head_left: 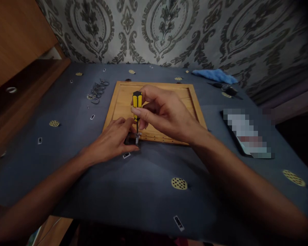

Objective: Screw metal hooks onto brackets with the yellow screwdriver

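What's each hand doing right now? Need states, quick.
Left hand: partly open beside a small metal piece at the wooden panel's near edge; grip can't be told.
Right hand: closed, holding the yellow-black screwdriver.

Black rectangular phone (242, 133): screen blurred | yellow-black plastic screwdriver (135, 101): tip we can't discern | our bare right forearm (246, 181): edge-cut
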A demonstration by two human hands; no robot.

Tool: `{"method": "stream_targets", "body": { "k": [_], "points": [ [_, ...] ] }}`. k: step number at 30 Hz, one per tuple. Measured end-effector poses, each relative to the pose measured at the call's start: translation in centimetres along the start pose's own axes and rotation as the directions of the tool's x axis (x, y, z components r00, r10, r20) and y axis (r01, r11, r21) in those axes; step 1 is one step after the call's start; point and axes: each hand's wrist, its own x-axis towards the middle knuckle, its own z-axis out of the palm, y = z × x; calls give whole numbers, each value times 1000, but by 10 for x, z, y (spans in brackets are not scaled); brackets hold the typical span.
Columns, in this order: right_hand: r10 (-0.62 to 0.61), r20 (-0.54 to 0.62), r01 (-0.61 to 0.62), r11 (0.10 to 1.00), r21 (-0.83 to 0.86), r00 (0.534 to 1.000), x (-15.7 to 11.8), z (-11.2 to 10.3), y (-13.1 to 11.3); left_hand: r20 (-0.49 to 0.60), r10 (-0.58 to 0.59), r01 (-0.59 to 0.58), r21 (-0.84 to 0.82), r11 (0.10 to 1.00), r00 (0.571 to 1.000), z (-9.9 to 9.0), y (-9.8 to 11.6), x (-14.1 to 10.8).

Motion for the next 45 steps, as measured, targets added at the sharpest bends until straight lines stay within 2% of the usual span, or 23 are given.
{"method": "stream_targets", "body": {
  "k": [9, 20, 24, 29, 31, 41, 45],
  "points": [
    [-20, -88, 5, 986, -165, 996, 15, 8, 13, 12, 1, -1, -44, 999, 1000, -2, 1, 1],
    [37, -117, -39, 999, -10, 992, 16, 4, 20, -11, -28, 27, -57, 998, 1000, -3, 4, 0],
    [55, -73, -53, 998, 32, 996, 10, -1, 11, 10, -27, 28, -71, 997, 1000, -4, 5, 2],
    [52, 73, -54, 998, 36, 996, 3, -11, 1, -10, -27, 26, -51, 998, 1000, -1, 2, 1],
    [43, 94, -49, 997, 59, 995, 3, -11, 1, -22, -16, 15, -45, 999, 1000, 1, 0, 0],
    [44, -8, -43, 997, 59, 999, 12, 7, 8, -17, -34, 33, -68, 997, 999, 1, 0, 2],
    [50, -48, -48, 999, 24, 998, 14, 5, 8, -14, -14, 12, -76, 997, 1000, 1, -1, 2]
  ]
}}
